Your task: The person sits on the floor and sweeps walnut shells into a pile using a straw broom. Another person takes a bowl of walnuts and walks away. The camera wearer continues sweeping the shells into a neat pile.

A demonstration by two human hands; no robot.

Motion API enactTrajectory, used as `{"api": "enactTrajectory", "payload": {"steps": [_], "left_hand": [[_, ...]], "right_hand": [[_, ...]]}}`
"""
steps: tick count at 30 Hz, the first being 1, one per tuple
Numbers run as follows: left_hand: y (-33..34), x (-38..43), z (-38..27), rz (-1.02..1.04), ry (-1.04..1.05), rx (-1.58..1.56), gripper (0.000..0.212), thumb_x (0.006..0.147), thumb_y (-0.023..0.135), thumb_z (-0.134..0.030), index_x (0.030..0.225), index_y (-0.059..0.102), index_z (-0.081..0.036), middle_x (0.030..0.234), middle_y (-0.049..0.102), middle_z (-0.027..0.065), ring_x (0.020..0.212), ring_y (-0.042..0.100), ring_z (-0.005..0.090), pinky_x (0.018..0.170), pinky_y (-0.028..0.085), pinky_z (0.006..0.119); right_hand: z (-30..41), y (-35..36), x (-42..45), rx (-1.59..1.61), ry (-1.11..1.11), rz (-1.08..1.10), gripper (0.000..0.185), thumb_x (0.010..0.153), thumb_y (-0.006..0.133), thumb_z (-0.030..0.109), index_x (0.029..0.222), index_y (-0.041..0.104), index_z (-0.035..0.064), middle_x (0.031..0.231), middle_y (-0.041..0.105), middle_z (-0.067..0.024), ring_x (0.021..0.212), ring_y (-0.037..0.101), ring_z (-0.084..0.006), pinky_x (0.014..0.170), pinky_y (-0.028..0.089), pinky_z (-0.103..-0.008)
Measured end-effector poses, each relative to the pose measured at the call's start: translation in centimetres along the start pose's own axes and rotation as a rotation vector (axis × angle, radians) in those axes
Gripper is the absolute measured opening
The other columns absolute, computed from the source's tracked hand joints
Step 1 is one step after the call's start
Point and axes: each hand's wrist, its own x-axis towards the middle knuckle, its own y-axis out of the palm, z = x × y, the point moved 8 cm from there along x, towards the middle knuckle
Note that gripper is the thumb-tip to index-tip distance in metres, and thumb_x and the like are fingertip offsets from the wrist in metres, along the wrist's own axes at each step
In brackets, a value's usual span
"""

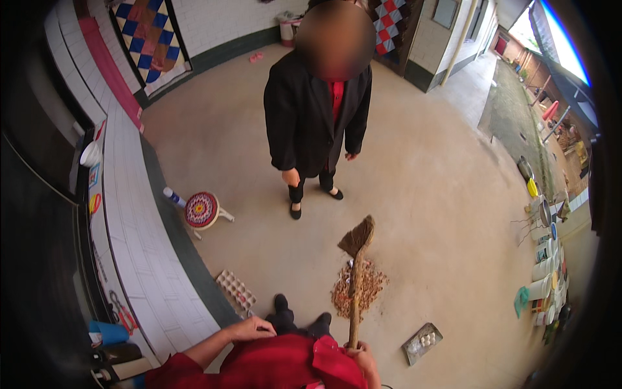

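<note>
My right hand (362, 357) is closed around the lower end of a broom's wooden handle (356, 291), close to my waist. The handle points away from me, and its brush head (358, 237) is at the far end. Behind the handle, a heap of small brown debris (373, 287) with some whitish scraps lies on the concrete floor (427, 204). My left hand (250, 329) rests at the front of my red shirt (272, 360) with its fingers bent. Whether it holds anything is hidden.
Facing me stands a person in a dark jacket (311, 116). A stool (201, 210) and a cardboard egg tray (236, 291) are on the left. A shallow metal pan (412, 357) with several white, egg-like things lies at right. Several buckets (539, 289) line the right side.
</note>
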Motion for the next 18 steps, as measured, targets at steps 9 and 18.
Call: {"api": "enactTrajectory", "payload": {"steps": [9,18], "left_hand": [[0.5,1.6,1.4,-0.093,0.038,0.075,0.023,0.084,0.053,-0.023,0.086,0.059,-0.001,0.077,0.059,0.0033,0.074,0.052,0.0079,0.068,0.042,0.024],[0.9,2.4,0.2,-0.061,0.013,0.048,0.017,0.083,0.054,-0.017,0.084,0.059,-0.001,0.074,0.058,0.0012,0.072,0.050,0.0065,0.066,0.042,0.023]], "right_hand": [[-2.3,-0.6,0.7,-0.124,-0.031,-0.033,0.016,0.073,0.059,0.009,0.084,0.059,-0.0030,0.068,0.056,-0.0013,0.061,0.050,-0.0090,0.057,0.039,-0.0212],[-2.7,-1.1,1.1,-0.191,-0.013,-0.045,0.016,0.074,0.059,0.010,0.083,0.060,-0.0032,0.067,0.056,-0.0020,0.059,0.049,-0.0094,0.055,0.040,-0.0224]]}}
